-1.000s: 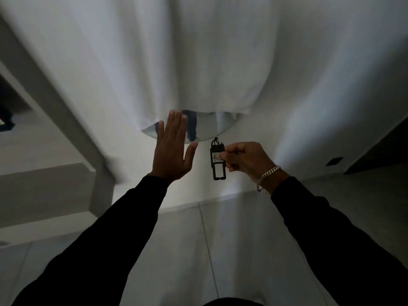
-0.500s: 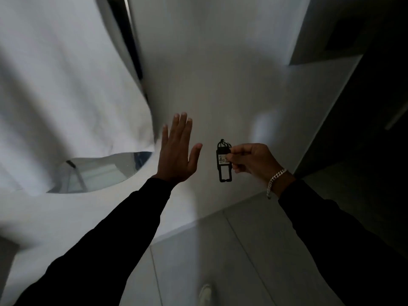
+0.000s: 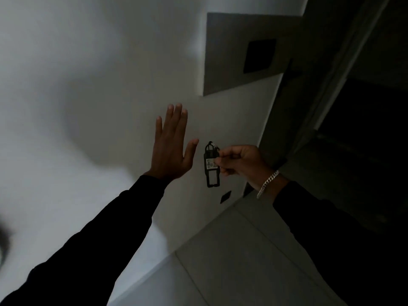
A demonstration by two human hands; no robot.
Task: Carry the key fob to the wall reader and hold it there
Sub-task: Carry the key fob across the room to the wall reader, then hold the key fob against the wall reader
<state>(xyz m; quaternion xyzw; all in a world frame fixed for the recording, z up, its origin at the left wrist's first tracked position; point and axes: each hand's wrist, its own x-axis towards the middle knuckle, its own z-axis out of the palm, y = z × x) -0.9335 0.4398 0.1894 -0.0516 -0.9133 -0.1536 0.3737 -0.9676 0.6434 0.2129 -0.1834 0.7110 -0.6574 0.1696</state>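
A black key fob (image 3: pixel 212 165) with a small pale label hangs upright from my right hand (image 3: pixel 240 160), pinched between thumb and fingers at mid-frame. My left hand (image 3: pixel 171 146) is raised just left of the fob, palm forward, fingers straight and empty. High on the white wall to the upper right, a dark square reader (image 3: pixel 260 55) sits in a grey panel (image 3: pixel 223 62). The fob is well below the reader and apart from the wall.
A dark doorway (image 3: pixel 364 129) opens at the right beside the wall's edge. A small black wall socket (image 3: pixel 225 197) sits low near the pale tiled floor (image 3: pixel 231 261). The scene is dim. A silver bracelet (image 3: pixel 267 184) circles my right wrist.
The view has swung right: the white curtain and round mirror left the frame, and the grey panel with the reader and the doorway came closer. Both hands kept their pose.
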